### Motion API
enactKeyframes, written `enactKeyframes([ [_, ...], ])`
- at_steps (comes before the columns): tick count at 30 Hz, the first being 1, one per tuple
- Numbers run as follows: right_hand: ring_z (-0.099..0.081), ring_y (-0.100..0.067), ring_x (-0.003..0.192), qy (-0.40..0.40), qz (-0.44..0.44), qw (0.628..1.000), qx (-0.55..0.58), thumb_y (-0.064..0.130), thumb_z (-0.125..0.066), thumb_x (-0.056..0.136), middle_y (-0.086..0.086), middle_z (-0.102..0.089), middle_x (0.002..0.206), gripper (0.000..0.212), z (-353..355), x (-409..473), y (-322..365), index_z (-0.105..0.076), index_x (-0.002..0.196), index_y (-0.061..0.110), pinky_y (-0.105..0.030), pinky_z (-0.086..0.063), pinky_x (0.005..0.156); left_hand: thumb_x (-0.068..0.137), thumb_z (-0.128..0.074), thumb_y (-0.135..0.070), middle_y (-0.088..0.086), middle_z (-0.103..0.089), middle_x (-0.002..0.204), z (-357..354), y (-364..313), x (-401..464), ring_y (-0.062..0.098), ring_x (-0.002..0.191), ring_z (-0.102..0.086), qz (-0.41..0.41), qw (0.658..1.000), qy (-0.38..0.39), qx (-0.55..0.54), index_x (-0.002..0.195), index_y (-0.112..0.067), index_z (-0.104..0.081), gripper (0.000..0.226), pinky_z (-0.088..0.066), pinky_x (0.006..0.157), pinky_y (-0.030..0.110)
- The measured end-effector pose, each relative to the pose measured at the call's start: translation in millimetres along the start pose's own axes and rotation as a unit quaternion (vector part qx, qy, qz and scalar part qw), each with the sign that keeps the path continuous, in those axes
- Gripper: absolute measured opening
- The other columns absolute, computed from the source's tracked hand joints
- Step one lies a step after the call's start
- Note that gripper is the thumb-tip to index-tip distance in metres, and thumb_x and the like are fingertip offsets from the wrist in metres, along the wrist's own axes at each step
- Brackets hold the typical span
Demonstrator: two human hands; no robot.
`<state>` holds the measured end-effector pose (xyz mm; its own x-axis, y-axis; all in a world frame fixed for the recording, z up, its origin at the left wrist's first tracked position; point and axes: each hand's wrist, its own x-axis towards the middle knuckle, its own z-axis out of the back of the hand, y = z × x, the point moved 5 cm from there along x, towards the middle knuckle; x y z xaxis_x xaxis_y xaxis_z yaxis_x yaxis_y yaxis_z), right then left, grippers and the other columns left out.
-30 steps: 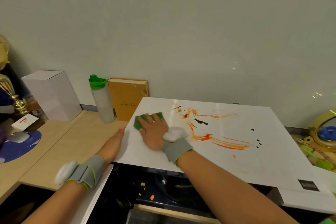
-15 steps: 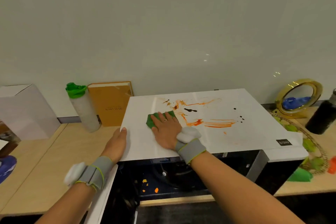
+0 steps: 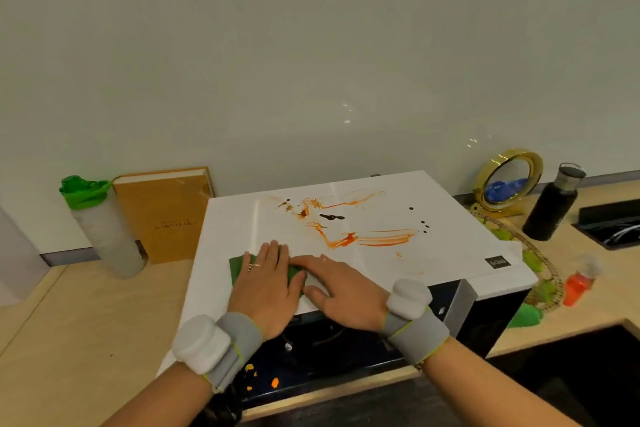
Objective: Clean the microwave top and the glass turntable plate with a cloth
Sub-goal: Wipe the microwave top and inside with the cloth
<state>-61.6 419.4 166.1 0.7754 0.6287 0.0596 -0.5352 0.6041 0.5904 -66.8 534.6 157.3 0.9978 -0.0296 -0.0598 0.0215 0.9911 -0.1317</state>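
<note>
Fingers [image 3: 266,255] of the left hand [image 3: 266,288] lie flat and spread on a green cloth [image 3: 237,267], pressing it to the white microwave top [image 3: 381,263] just left of the frame's centre. They are extended rather than curled, so the cloth is pinned under the palm, not pinched. The right hand [image 3: 341,295] lies beside it, also open and flat, its fingertips touching the cloth's right edge and its thumb resting on the bare white surface; it grips nothing. Both palms appear set down this way to flatten or refold the cloth before it is pushed toward the mess, though that is a reading of the pose.

Grey wrist straps [image 3: 414,333] carrying white pods sit on both forearms.

Orange smears [image 3: 367,237] and dark drops [image 3: 331,217] streak the top above and right of the hands, well apart from the cloth, so wiping looks barely begun. Below the hands, at lower centre, the oven cavity [image 3: 311,350] stands dark and open, with orange bits on its floor; the glass plate cannot be made out clearly.

A green-capped bottle [image 3: 104,229] and a tan book [image 3: 166,215] stand at left; a gold-rimmed mirror [image 3: 507,180] and a black flask [image 3: 552,204] at right.
</note>
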Motion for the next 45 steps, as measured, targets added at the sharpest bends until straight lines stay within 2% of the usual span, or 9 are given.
enactKeyframes([
  [9, -0.056, -0.018, 0.115, -0.169, -0.085, 0.981, 0.033, 0.031, -0.044, 0.082, -0.002, -0.061, 0.123, 0.045, 48, -19, -55, -0.06, 0.12, 0.014, -0.015, -0.034, 0.09, 0.1, -0.014, -0.044, 0.006, 0.005, 0.16, 10, 11, 38, 0.02, 0.149, 0.001, 0.072, 0.997, 0.016, 0.003, 0.152, -0.009, 0.001, 0.064, 0.002, 0.122, 0.039],
  [16, -0.047, -0.016, 0.124, -0.127, -0.079, 0.987, -0.051, 0.044, -0.042, 0.08, -0.001, -0.056, 0.13, 0.055, 40, -18, -60, -0.062, 0.122, 0.014, -0.021, -0.033, 0.1, 0.098, -0.017, -0.052, -0.002, 0.02, 0.157, 7, 0, 2, 0.013, 0.147, 0.013, -0.066, 0.991, 0.117, 0.007, 0.151, -0.017, 0.013, 0.07, 0.008, 0.12, 0.032],
  [23, -0.049, -0.014, 0.122, -0.141, -0.09, 0.986, -0.026, 0.043, -0.039, 0.08, 0.001, -0.058, 0.128, 0.054, 42, -18, -60, -0.065, 0.118, 0.014, -0.022, -0.035, 0.101, 0.094, -0.016, -0.061, 0.012, 0.015, 0.159, 10, 18, 46, 0.024, 0.148, 0.012, 0.114, 0.99, 0.082, 0.008, 0.15, -0.003, 0.008, 0.084, 0.004, 0.121, 0.042],
  [27, -0.049, -0.015, 0.122, -0.139, -0.084, 0.986, -0.017, 0.04, -0.041, 0.084, 0.0, -0.058, 0.128, 0.05, 42, -18, -61, -0.065, 0.119, 0.013, -0.022, -0.035, 0.101, 0.097, -0.02, -0.052, 0.007, 0.018, 0.158, 2, -30, 24, 0.02, 0.147, 0.015, -0.014, 0.997, 0.071, 0.007, 0.15, -0.008, 0.01, 0.076, 0.009, 0.119, 0.036],
  [30, -0.048, -0.015, 0.123, -0.139, -0.079, 0.987, -0.017, 0.028, -0.05, 0.093, -0.001, -0.057, 0.131, 0.034, 42, -17, -65, -0.064, 0.121, 0.013, -0.021, -0.034, 0.102, 0.1, -0.017, -0.045, -0.003, 0.021, 0.157, 4, -13, 8, 0.014, 0.147, 0.015, -0.066, 0.993, 0.094, -0.017, 0.15, -0.017, 0.012, 0.065, 0.008, 0.119, 0.031],
  [37, -0.048, -0.014, 0.122, -0.156, -0.071, 0.985, -0.016, 0.023, -0.051, 0.094, -0.001, -0.058, 0.129, 0.032, 42, -16, -66, -0.064, 0.12, 0.013, -0.011, -0.029, 0.095, 0.103, -0.012, -0.035, 0.009, 0.01, 0.16, 18, 36, 81, 0.022, 0.149, 0.007, 0.164, 0.985, 0.047, 0.015, 0.151, -0.004, 0.004, 0.06, 0.0, 0.121, 0.04],
  [41, -0.049, -0.013, 0.121, -0.159, -0.072, 0.985, 0.0, 0.021, -0.051, 0.094, 0.0, -0.058, 0.128, 0.031, 43, -15, -67, -0.065, 0.119, 0.012, -0.013, -0.03, 0.097, 0.103, -0.014, -0.033, 0.007, 0.008, 0.16, 8, -26, 81, 0.02, 0.149, 0.004, 0.052, 0.998, 0.04, -0.001, 0.151, -0.007, 0.002, 0.057, 0.002, 0.122, 0.04],
  [43, -0.049, -0.013, 0.119, -0.166, -0.072, 0.984, 0.002, 0.021, -0.051, 0.093, 0.0, -0.059, 0.127, 0.03, 44, -15, -68, -0.066, 0.117, 0.011, -0.011, -0.03, 0.095, 0.103, -0.014, -0.036, 0.001, 0.013, 0.159, 2, -47, 50, 0.015, 0.148, 0.009, -0.049, 0.997, 0.053, -0.007, 0.152, -0.013, 0.006, 0.058, 0.008, 0.119, 0.032],
  [45, -0.05, -0.013, 0.118, -0.175, -0.072, 0.982, 0.006, 0.021, -0.052, 0.093, 0.0, -0.059, 0.125, 0.029, 44, -15, -71, -0.066, 0.116, 0.011, -0.01, -0.03, 0.093, 0.102, -0.015, -0.039, -0.005, 0.01, 0.159, 6, -39, 27, 0.012, 0.148, 0.005, -0.078, 0.994, 0.074, -0.029, 0.152, -0.02, 0.006, 0.057, 0.008, 0.114, 0.023],
])
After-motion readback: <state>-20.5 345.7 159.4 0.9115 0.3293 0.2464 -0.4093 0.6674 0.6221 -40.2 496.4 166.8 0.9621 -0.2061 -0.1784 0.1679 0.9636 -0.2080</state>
